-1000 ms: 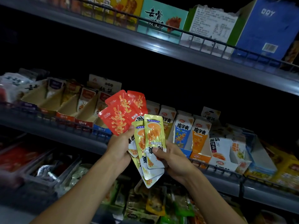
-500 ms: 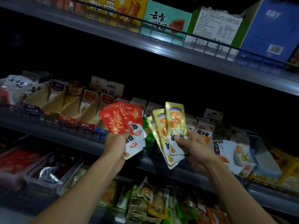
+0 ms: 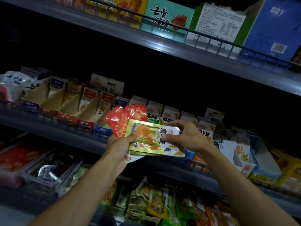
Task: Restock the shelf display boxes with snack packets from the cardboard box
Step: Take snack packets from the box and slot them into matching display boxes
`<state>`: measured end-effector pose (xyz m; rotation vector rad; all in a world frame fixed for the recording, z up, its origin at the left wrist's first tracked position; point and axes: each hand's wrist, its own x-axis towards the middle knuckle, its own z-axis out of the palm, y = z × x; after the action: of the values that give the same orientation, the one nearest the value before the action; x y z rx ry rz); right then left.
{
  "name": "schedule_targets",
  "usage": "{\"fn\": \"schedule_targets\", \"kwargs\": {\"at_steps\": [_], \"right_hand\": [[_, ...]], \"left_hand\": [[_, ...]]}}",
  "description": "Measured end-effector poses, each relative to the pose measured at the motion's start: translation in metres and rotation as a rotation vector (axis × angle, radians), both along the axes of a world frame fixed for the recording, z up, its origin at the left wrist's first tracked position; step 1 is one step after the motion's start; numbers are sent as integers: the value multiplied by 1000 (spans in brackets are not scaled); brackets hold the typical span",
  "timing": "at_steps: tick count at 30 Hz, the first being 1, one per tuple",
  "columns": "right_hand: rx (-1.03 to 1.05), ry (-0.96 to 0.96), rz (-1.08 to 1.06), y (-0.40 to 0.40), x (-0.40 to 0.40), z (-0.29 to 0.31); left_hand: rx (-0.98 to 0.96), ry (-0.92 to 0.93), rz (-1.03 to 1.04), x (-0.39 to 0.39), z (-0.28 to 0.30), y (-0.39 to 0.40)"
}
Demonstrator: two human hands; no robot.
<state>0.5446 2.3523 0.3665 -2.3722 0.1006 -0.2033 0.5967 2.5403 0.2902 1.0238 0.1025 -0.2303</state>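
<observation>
Your right hand (image 3: 187,137) had swung the yellow packets (image 3: 153,139) from upright to lying crosswise, back against your left hand (image 3: 120,144), whose thumb now pressed their left end. Your left hand gripped the red packets (image 3: 125,119) fanned behind them, while your right pinched the yellow stack's right end, in front of the display boxes (image 3: 91,111) on the middle shelf (image 3: 48,132).

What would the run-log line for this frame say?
left hand: red packets | right hand: yellow packets, laid sideways | display boxes: unfilled
</observation>
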Motion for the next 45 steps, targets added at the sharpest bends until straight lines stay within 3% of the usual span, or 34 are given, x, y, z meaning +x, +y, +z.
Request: {"fn": "schedule_targets", "kwargs": {"at_steps": [3, 5, 7, 10, 13, 17, 22, 27, 31, 37, 45], "right_hand": [[329, 61, -223, 6, -6, -21], [546, 20, -216, 6, -5, -29], [585, -88, -190, -1, -3, -30], [490, -149, -186, -10, 1, -27], [439, -67, -109, -16, 1, -23], [347, -14, -79, -20, 3, -20], [312, -58, -65, -37, -4, -11], [229, -230, -200, -67, -6, 4], [-19, -298, -283, -79, 13, 7], [-523, -250, -313, -71, 61, 5], [-702, -24, -199, -53, 95, -4]], "left_hand": [[-70, 13, 34, -1, -3, -7], [-81, 6, 13, -3, -5, -12], [-78, -9, -25, -6, -5, -17], [-6, -41, -62, -6, -6, -22], [32, -88, -31, -5, -4, -26], [-39, -71, -19, -6, -5, -31], [-98, -61, 44, -1, -7, -33], [-64, -77, 76, 5, -3, -27], [-18, -85, 74, 8, -2, -25], [11, -127, 69, 11, -1, -22], [51, -202, 24, 16, 1, -14]]}}
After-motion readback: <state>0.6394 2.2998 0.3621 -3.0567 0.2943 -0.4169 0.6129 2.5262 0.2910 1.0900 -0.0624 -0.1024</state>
